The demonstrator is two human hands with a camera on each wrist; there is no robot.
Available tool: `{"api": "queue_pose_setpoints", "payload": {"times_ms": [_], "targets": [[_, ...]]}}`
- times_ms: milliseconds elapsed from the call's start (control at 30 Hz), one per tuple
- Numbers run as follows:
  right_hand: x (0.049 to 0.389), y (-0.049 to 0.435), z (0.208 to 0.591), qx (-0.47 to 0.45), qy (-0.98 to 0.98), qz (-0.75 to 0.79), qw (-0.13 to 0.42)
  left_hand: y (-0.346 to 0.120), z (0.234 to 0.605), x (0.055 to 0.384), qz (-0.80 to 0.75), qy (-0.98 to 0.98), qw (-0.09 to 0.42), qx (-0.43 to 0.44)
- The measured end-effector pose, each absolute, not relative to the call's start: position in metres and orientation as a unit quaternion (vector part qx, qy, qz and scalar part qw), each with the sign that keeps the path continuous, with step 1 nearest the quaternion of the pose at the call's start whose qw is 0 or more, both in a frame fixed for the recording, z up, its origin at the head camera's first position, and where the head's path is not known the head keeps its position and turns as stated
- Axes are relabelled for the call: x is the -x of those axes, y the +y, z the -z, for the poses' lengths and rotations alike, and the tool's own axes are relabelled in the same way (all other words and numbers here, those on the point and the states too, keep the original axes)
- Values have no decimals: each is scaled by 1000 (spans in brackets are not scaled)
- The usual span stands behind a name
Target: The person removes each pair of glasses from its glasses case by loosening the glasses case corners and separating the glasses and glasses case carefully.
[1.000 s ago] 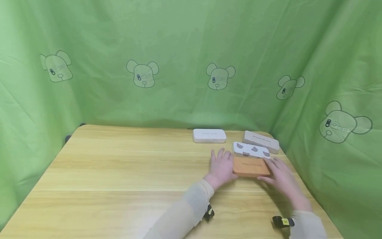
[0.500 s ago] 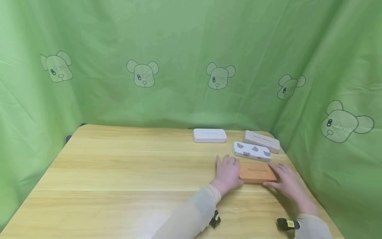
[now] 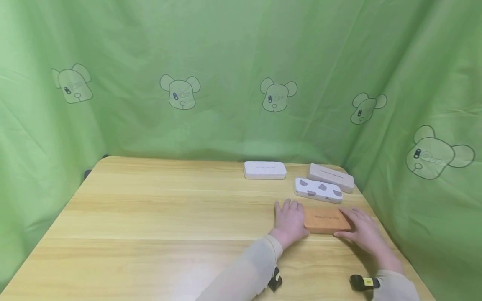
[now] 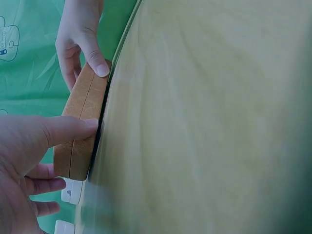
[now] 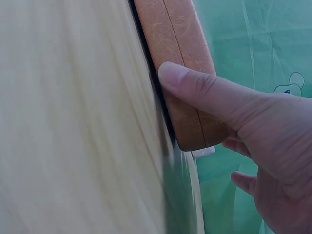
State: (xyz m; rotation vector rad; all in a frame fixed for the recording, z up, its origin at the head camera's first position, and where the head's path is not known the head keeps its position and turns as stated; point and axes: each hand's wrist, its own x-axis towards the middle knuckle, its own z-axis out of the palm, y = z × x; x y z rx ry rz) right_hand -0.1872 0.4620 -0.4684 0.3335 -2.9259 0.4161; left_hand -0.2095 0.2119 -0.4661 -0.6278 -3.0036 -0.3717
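An orange-brown glasses case with printed lettering on its lid lies flat near the table's right side. At its left end my left hand grips it, the thumb across the front side in the left wrist view. My right hand holds the other end, its thumb pressed over the seam of the case. Just behind it lies a white glasses case with grey-brown patches. A beige-grey glasses case sits at an angle behind that one.
A plain white glasses case lies at the back edge of the wooden table, left of the others. Green curtain with bear-head prints hangs behind and at both sides. The table's right edge runs close beside my right hand.
Both hands have moved the orange-brown glasses case to the right and toward me, leaving a gap between it and the patched case. The other cases stay where they were.
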Motion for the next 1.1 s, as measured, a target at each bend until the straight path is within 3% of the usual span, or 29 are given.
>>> {"api": "queue_pose_setpoints", "payload": {"times_ms": [267,700,1100], "targets": [[186,464,468,-109,-981,-144,76,216,466,205,135,-974,26,182],[186,464,467,-99,-981,-155,61,219,475,198,306,-946,-13,109],[186,453,464,-140,-971,-177,79,226,487,199,262,-961,-14,83]]}}
